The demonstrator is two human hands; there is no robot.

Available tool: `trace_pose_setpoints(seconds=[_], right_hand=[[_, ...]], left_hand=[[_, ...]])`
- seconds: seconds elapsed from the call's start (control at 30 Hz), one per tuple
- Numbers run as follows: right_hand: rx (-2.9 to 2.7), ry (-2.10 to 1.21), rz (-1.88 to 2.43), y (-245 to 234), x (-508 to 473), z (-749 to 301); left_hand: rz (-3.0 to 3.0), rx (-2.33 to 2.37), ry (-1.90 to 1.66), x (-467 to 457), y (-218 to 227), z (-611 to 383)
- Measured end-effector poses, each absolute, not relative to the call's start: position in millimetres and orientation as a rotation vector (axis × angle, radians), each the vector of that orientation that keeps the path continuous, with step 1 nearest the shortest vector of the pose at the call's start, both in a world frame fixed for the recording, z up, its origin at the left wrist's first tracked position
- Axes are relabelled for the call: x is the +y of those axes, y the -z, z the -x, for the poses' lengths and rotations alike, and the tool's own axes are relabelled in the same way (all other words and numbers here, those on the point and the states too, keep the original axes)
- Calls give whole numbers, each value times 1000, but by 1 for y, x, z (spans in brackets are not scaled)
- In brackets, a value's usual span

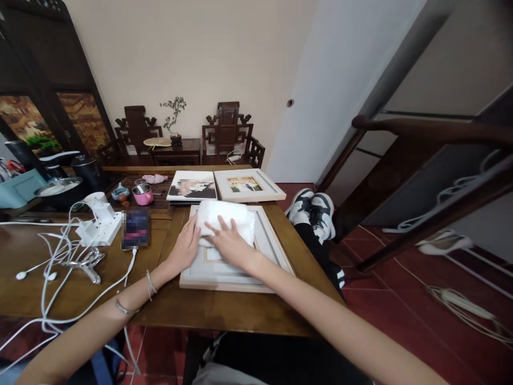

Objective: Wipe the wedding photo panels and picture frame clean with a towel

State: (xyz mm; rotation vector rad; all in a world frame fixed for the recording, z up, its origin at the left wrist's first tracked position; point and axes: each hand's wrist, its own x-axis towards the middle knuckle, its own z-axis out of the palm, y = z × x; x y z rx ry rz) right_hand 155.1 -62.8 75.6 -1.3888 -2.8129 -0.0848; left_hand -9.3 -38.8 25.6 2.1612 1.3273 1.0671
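Observation:
A picture frame with a pale wood edge and light grey mat lies flat on the wooden table in front of me. On it is a folded white cloth, which hides part of the frame's middle. My right hand presses on the cloth, palm down with its fingers spread. My left hand rests at the frame's left edge, fingers stretched out and their tips beside the cloth. Bracelets circle the left wrist.
Behind are a second framed picture and a photo panel. Left are a phone, a power strip with tangled white cables, a pink cup and a clear hair claw. Another person's shoes show past the table's right edge.

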Motion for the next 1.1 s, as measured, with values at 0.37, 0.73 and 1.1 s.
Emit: trace_pose_setpoints(seconds=[0.37,0.73,1.1], right_hand=[[-2900,-258,1293,-100,-138,-172],[-2880,-127,1557,-104,-150,-202],[-2848,-192,1307,-93,-144,-169]], left_hand=[[-2231,1347,-999,-38,-18,8],[-2344,1354,-898,-34,-13,14],[-2304,1410,-891,-34,-16,10]])
